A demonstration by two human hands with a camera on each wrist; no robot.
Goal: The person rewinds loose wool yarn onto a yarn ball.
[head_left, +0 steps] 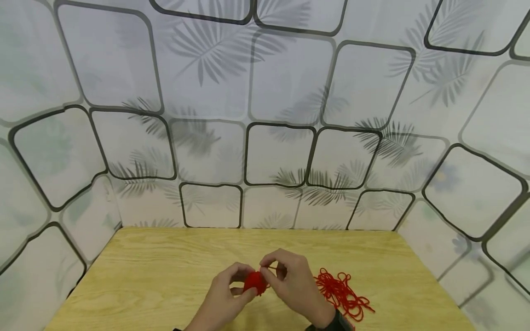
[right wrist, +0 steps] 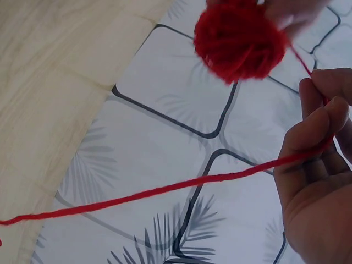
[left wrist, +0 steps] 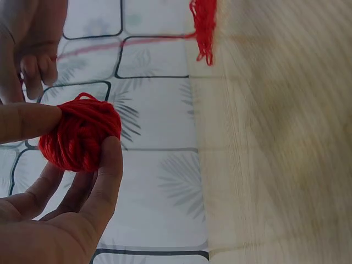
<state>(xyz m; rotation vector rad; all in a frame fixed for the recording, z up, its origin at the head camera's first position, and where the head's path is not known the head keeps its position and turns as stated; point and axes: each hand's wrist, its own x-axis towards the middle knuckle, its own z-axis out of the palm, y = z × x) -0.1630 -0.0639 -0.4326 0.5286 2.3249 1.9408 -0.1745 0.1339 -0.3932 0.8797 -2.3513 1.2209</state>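
Between its thumb and fingers my left hand (head_left: 225, 294) grips a ball of red yarn (head_left: 255, 282), held above the table. In the left wrist view the yarn ball (left wrist: 82, 135) shows crossed windings and a small loose loop on its edge. My right hand (head_left: 291, 280), just right of the ball, pinches a red strand. Seen from the right wrist, that strand (right wrist: 203, 180) runs from the ball through the curled fingers and away to the left. A loose heap of red yarn (head_left: 341, 293) lies on the table beside the right wrist.
The light wood table (head_left: 174, 257) carries the heap at its right side. Behind it and at both sides stands pale cloth (head_left: 281, 156) patterned with dark rounded squares and grey leaves. A dark band (head_left: 337, 322) sits on the right wrist.
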